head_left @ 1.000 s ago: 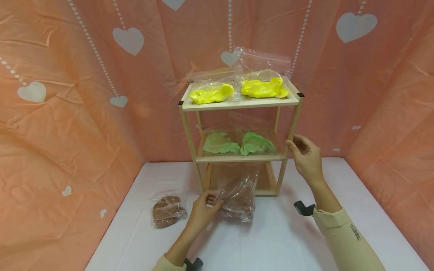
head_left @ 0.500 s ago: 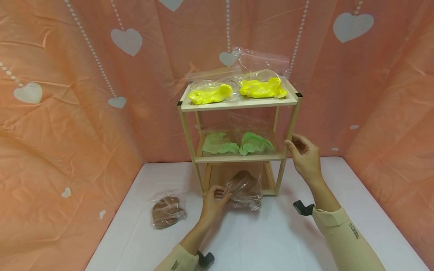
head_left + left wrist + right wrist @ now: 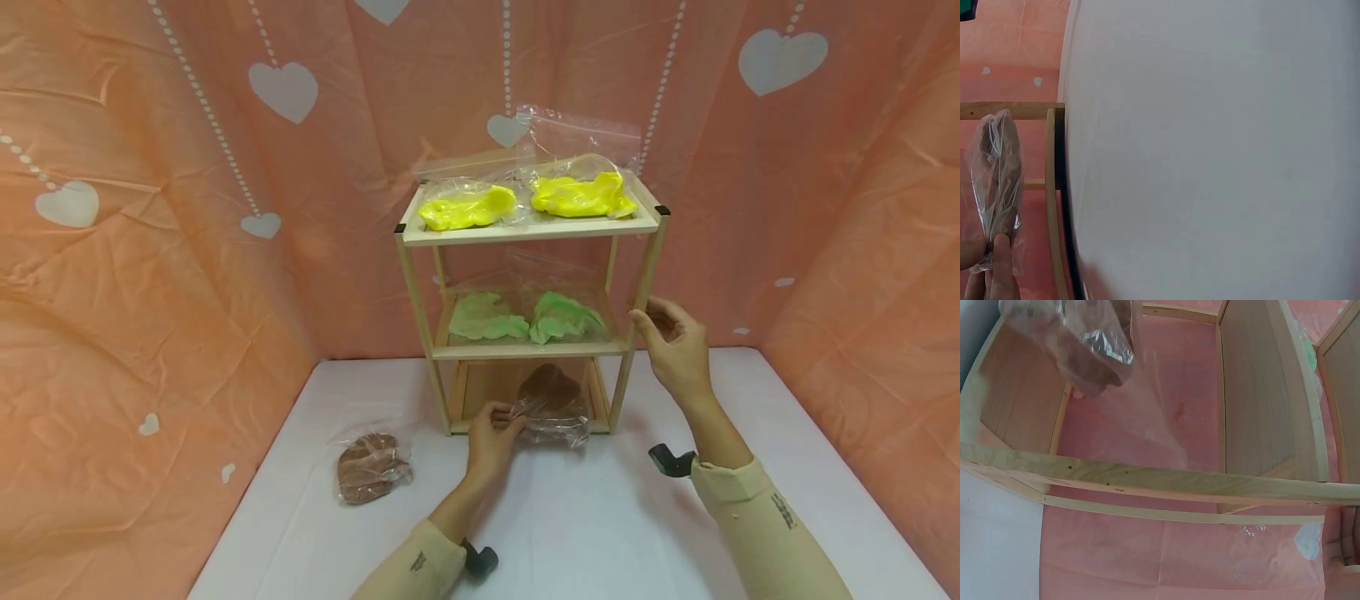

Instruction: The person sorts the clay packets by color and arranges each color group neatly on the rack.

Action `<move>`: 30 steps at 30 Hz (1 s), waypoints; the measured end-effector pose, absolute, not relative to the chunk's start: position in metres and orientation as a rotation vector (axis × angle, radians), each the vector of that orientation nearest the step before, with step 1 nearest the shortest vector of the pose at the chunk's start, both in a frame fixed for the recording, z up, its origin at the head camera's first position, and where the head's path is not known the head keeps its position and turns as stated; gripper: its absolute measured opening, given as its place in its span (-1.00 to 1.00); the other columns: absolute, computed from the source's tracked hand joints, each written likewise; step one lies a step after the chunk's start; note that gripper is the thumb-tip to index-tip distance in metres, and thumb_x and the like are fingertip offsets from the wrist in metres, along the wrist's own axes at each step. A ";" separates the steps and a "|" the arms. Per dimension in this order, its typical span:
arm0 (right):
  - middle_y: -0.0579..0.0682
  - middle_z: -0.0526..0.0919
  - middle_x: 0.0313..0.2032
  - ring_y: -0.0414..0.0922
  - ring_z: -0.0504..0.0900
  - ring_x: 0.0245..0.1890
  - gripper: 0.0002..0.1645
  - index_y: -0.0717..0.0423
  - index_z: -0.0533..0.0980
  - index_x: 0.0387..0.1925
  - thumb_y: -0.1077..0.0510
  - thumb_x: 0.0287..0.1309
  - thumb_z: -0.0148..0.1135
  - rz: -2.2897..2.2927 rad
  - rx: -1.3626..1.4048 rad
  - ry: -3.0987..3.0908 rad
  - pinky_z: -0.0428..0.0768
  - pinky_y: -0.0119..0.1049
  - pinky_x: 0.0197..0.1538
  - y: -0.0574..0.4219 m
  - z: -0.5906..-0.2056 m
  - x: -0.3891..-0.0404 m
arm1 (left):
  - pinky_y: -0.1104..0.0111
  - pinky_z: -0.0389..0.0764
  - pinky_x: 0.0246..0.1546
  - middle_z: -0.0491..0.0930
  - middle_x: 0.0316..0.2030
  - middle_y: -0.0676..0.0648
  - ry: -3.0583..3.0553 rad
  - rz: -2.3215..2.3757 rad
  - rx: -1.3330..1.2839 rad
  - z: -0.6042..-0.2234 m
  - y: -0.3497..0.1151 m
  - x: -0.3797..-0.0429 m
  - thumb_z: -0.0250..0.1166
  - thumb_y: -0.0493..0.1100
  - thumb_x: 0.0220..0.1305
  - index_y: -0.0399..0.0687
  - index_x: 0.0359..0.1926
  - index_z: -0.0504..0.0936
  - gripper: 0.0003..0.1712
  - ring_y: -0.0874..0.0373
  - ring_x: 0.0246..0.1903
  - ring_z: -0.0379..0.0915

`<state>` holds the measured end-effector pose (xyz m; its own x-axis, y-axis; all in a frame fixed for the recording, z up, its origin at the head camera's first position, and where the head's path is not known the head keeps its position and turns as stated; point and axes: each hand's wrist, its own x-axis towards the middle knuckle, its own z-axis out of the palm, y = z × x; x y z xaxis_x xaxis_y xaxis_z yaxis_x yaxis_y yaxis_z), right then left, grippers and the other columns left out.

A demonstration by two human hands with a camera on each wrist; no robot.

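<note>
My left hand (image 3: 491,442) pinches the left edge of a clear plastic bag holding a brown, clay-like lump (image 3: 550,389). The bag is tilted at the front of the bottom tier of a small wooden three-tier shelf (image 3: 525,237). In the left wrist view, my finger and thumb grip the bag (image 3: 1000,169) at its end. My right hand (image 3: 681,350) holds the shelf's right front post between thumb and fingers. In the right wrist view, that post (image 3: 1147,480) crosses the picture, and the bag (image 3: 1094,356) hangs inside the lower opening.
Another bagged brown lump (image 3: 372,468) lies on the white table (image 3: 600,533), left of the shelf. Bagged yellow lumps (image 3: 583,196) sit on the top tier, bagged green pieces (image 3: 566,317) on the middle one. A pink-orange cloth (image 3: 360,167) with white hearts surrounds the table.
My left hand has moved the brown bag forward and right, from the table in front of the shelf into the bottom tier's opening. My right hand has stayed on the post.
</note>
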<state>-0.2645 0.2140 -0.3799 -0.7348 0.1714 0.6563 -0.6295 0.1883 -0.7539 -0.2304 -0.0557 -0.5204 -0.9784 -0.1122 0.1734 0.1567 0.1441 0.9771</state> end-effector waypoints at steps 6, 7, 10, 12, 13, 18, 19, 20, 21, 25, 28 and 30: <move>-0.30 0.72 -0.19 -0.33 0.69 -0.17 -0.72 0.53 0.64 0.07 0.45 0.39 0.34 1.625 0.420 -1.831 0.65 -0.59 -0.01 0.214 -0.380 -0.265 | 0.39 0.78 -0.25 0.69 -0.16 -0.22 -2.236 -1.879 0.018 -0.517 -0.045 -0.236 0.51 -0.33 0.33 -0.38 -0.02 0.64 -0.70 0.01 -0.19 0.72; -0.30 0.72 -0.19 -0.33 0.69 -0.17 -0.72 0.52 0.64 0.07 0.44 0.39 0.35 1.626 0.418 -1.832 0.65 -0.59 -0.01 0.214 -0.380 -0.265 | 0.41 0.77 -0.26 0.69 -0.17 -0.21 -2.236 -1.867 0.028 -0.517 -0.044 -0.238 0.51 -0.33 0.33 -0.37 -0.03 0.64 -0.71 0.02 -0.20 0.71; -0.25 0.74 -0.19 -0.32 0.70 -0.17 -0.71 0.52 0.65 0.07 0.38 0.41 0.37 1.626 0.416 -1.834 0.65 -0.58 -0.01 0.213 -0.379 -0.264 | 0.46 0.72 -0.29 0.70 -0.19 -0.18 -2.226 -1.846 0.049 -0.517 -0.039 -0.241 0.51 -0.34 0.31 -0.36 -0.04 0.65 -0.72 0.07 -0.23 0.69; -0.21 0.75 -0.19 -0.31 0.70 -0.17 -0.71 0.51 0.65 0.06 0.36 0.41 0.37 1.629 0.416 -1.832 0.65 -0.58 -0.01 0.213 -0.378 -0.263 | 0.47 0.71 -0.30 0.70 -0.21 -0.18 -2.212 -1.858 0.051 -0.517 -0.036 -0.243 0.51 -0.35 0.31 -0.36 -0.04 0.65 -0.73 0.10 -0.26 0.68; -0.18 0.75 -0.18 -0.31 0.70 -0.17 -0.70 0.51 0.65 0.06 0.35 0.41 0.38 1.629 0.416 -1.831 0.65 -0.57 0.00 0.213 -0.378 -0.263 | 0.47 0.70 -0.30 0.70 -0.21 -0.16 -2.212 -1.859 0.054 -0.517 -0.034 -0.244 0.50 -0.35 0.32 -0.35 -0.04 0.65 -0.73 0.13 -0.28 0.67; -0.22 0.75 -0.19 -0.31 0.70 -0.17 -0.71 0.52 0.65 0.05 0.35 0.41 0.38 1.633 0.422 -1.825 0.65 -0.57 -0.01 0.213 -0.379 -0.264 | 0.37 0.72 -0.26 0.71 -0.22 -0.12 -2.246 -1.817 0.061 -0.519 -0.026 -0.246 0.50 -0.33 0.32 -0.30 -0.02 0.67 -0.73 0.18 -0.32 0.66; -0.20 0.76 -0.19 -0.31 0.70 -0.17 -0.69 0.51 0.66 0.06 0.32 0.42 0.39 1.636 0.426 -1.822 0.65 -0.58 -0.01 0.214 -0.380 -0.264 | 0.33 0.73 -0.22 0.71 -0.22 -0.10 -2.263 -1.793 0.069 -0.520 -0.025 -0.246 0.50 -0.32 0.32 -0.27 -0.01 0.68 -0.73 0.16 -0.29 0.66; -0.21 0.76 -0.19 -0.31 0.70 -0.17 -0.69 0.51 0.66 0.06 0.31 0.42 0.39 1.634 0.429 -1.822 0.65 -0.58 -0.01 0.214 -0.381 -0.264 | 0.28 0.74 -0.19 0.71 -0.22 -0.09 -2.279 -1.777 0.074 -0.520 -0.023 -0.246 0.50 -0.31 0.32 -0.25 -0.01 0.68 -0.74 0.14 -0.27 0.66; -0.21 0.75 -0.19 -0.31 0.70 -0.17 -0.68 0.50 0.66 0.06 0.30 0.42 0.40 1.634 0.430 -1.822 0.66 -0.58 -0.01 0.214 -0.381 -0.265 | 0.24 0.73 -0.15 0.72 -0.22 -0.07 -2.295 -1.757 0.076 -0.521 -0.021 -0.246 0.50 -0.31 0.32 -0.23 -0.02 0.69 -0.74 0.14 -0.24 0.65; -0.16 0.76 -0.17 -0.31 0.69 -0.17 -0.64 0.50 0.66 0.06 0.25 0.42 0.41 1.628 0.434 -1.823 0.66 -0.57 -0.01 0.215 -0.382 -0.265 | 0.16 0.71 0.00 0.73 -0.22 -0.02 -2.348 -1.711 0.072 -0.521 -0.015 -0.246 0.49 -0.31 0.32 -0.20 -0.01 0.70 -0.75 0.11 -0.14 0.64; -0.16 0.77 -0.17 -0.31 0.70 -0.17 -0.66 0.49 0.66 0.06 0.26 0.42 0.41 1.627 0.432 -1.823 0.66 -0.57 0.00 0.215 -0.383 -0.266 | 0.17 0.73 0.02 0.73 -0.21 -0.03 -2.361 -1.724 0.055 -0.519 -0.012 -0.246 0.47 -0.35 0.33 -0.22 0.03 0.71 -0.73 0.10 -0.12 0.65; -0.15 0.77 -0.17 -0.31 0.70 -0.17 -0.66 0.48 0.67 0.06 0.26 0.42 0.41 1.626 0.434 -1.824 0.66 -0.57 0.00 0.215 -0.383 -0.266 | 0.15 0.73 0.03 0.74 -0.19 -0.06 -2.361 -1.726 0.045 -0.519 -0.011 -0.246 0.46 -0.38 0.32 -0.24 0.04 0.71 -0.71 0.06 -0.10 0.66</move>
